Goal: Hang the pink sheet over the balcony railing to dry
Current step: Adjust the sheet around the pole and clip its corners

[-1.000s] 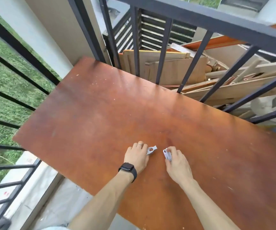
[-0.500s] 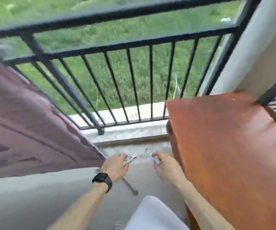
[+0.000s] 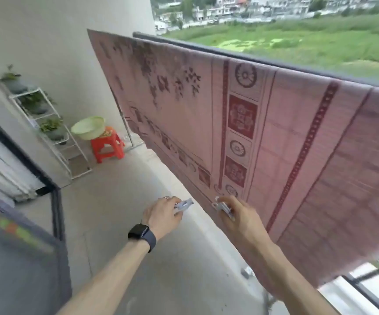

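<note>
Head view: pink sheet (image 3: pixel 275 144) hangs over railing (image 3: pixel 206 47), right of frame. Lower centre, left hand (image 3: pixel 161 214) pinches a peg (image 3: pixel 184 204); right hand (image 3: pixel 240 221) pinches a second peg (image 3: pixel 223 208). Sheet probably light, limp; hold at the railing fold.

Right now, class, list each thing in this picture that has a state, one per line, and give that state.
pink sheet: draped over the railing, hanging spread out, no peg seen on it.
left hand: grips the left peg.
right hand: grips the right peg.
green basin: tilted on the red stool.
</note>
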### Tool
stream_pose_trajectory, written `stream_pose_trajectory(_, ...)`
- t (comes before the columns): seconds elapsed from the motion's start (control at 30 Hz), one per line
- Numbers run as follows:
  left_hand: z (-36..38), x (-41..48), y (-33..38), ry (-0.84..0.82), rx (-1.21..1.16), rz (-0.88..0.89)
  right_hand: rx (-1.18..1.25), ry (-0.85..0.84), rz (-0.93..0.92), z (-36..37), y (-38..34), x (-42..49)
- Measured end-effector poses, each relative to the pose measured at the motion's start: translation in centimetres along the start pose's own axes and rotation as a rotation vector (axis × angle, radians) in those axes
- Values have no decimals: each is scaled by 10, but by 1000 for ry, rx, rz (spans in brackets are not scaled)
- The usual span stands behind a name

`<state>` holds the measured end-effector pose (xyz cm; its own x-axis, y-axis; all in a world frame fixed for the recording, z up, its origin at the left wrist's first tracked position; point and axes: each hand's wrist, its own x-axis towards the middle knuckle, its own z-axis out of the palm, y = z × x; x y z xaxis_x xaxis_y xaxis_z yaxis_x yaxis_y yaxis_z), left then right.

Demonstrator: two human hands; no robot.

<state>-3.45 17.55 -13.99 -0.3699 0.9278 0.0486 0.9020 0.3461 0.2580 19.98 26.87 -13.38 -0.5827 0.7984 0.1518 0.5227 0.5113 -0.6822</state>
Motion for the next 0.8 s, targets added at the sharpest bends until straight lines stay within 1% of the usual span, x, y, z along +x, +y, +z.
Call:
stream_pose_trajectory(0.13,-26,35,-65,40,15,-169,70,-57,-102,40,-29,93)
stream_pose_trajectory(0.23,-40,74,-105,73,57,-233,132,-130,-165,62,-49,167)
stream_pose_trajectory(0.37,-65,138,-161,159,41,-343,191,-196,-260,86,-78,272)
stream_pose_trajectory(0.53,-118,221,-229,294,11,-415,219,-251,-369,115,-125,402)
stream_pose_trajectory(0.7,-164,302,-308,408,50,-457,236,-247,-459,155,-175,518)
stream_pose_trajectory(0.8,-187,354,-362,439,53,-459,206,-226,-511,189,-208,588)
